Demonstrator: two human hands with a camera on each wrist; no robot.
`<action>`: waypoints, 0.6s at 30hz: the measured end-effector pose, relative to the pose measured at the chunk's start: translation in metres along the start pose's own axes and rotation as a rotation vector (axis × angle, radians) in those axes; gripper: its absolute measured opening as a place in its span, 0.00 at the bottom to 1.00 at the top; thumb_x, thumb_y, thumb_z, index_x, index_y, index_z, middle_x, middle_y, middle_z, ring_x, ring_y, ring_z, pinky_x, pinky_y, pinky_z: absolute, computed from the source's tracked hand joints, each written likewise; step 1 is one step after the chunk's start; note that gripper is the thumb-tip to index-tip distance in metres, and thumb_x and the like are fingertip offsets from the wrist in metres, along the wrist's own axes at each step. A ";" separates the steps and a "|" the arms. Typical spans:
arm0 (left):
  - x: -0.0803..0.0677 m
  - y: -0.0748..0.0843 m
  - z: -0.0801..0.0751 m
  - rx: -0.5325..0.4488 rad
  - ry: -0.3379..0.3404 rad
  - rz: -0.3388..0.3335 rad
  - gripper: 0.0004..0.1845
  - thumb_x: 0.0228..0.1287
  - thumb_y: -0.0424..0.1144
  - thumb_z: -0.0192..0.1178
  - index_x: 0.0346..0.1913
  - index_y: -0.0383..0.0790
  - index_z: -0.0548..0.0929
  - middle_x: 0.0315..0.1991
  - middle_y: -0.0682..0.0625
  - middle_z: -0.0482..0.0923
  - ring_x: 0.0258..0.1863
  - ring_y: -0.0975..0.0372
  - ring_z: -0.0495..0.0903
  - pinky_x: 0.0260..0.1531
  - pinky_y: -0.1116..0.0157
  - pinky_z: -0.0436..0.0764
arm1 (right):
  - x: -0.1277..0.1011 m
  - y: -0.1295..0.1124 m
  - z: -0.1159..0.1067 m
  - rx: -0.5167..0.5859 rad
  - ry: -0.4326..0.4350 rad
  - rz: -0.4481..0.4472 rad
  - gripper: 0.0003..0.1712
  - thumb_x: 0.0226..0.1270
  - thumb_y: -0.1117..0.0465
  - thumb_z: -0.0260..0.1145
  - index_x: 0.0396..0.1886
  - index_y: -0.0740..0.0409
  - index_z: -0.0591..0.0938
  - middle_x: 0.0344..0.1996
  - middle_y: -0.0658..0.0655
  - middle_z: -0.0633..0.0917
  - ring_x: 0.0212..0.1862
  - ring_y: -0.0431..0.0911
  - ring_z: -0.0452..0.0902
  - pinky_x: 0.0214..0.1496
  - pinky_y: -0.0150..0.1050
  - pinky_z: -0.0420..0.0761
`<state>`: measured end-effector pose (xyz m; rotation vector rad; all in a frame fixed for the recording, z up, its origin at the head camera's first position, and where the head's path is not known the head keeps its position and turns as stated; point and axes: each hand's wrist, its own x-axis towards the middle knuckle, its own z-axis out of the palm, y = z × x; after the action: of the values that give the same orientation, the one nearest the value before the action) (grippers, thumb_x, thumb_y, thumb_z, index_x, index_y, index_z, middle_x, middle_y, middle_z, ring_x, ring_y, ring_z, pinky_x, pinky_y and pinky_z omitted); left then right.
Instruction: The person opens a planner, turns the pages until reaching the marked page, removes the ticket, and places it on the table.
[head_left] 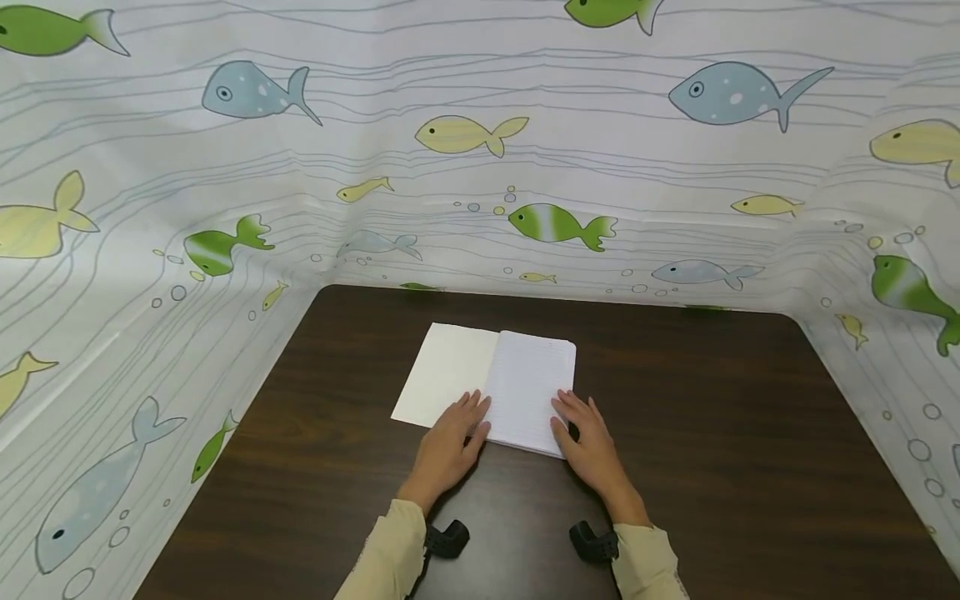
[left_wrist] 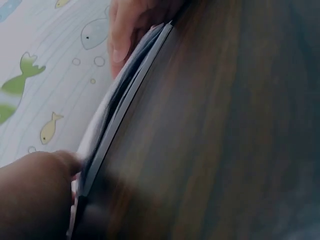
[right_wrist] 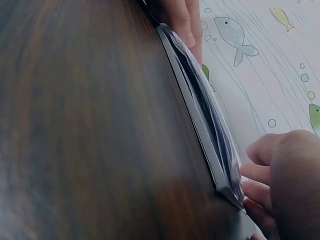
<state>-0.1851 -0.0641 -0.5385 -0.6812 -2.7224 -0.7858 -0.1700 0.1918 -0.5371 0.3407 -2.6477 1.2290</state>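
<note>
An open notebook lies on the dark wooden table. Its left side is a plain cream cover; its right side shows a white ruled page. My left hand rests near the fold, fingers fairly straight and pointing away from me. At the right edge, my right hand has its thumb and index finger on the page, with other fingers beyond the edge. From the right wrist view, the fingertips touch the side of the page stack, whose sheets bulge upward slightly. The left wrist view shows the same near edge.
The table is dark brown with wood grain. White sheeting printed with fish rises along the back and both sides. Each wrist carries a black camera mount, the left one and the right one, below cream sleeves.
</note>
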 end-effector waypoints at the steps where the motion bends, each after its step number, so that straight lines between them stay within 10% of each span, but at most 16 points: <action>1: 0.000 0.002 -0.001 0.005 -0.015 -0.004 0.26 0.73 0.49 0.53 0.69 0.44 0.71 0.69 0.46 0.67 0.70 0.54 0.62 0.67 0.53 0.64 | 0.001 -0.001 -0.001 0.007 -0.001 0.012 0.25 0.73 0.54 0.59 0.65 0.62 0.75 0.68 0.59 0.70 0.72 0.54 0.59 0.75 0.56 0.47; 10: -0.006 0.013 -0.003 0.023 -0.091 -0.024 0.36 0.66 0.62 0.56 0.70 0.45 0.69 0.71 0.46 0.62 0.72 0.55 0.58 0.69 0.53 0.62 | -0.001 -0.006 -0.001 0.019 -0.002 0.081 0.28 0.72 0.52 0.60 0.66 0.60 0.74 0.70 0.58 0.67 0.74 0.54 0.53 0.74 0.58 0.50; 18: -0.005 0.008 -0.002 -0.013 -0.019 0.015 0.36 0.61 0.59 0.63 0.68 0.43 0.73 0.69 0.44 0.67 0.70 0.53 0.63 0.64 0.53 0.68 | -0.001 -0.011 0.000 -0.064 -0.031 0.161 0.46 0.69 0.37 0.57 0.77 0.55 0.56 0.75 0.60 0.58 0.75 0.60 0.48 0.71 0.63 0.52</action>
<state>-0.1764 -0.0607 -0.5348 -0.7144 -2.7285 -0.7983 -0.1657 0.1847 -0.5297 0.1394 -2.7800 1.1888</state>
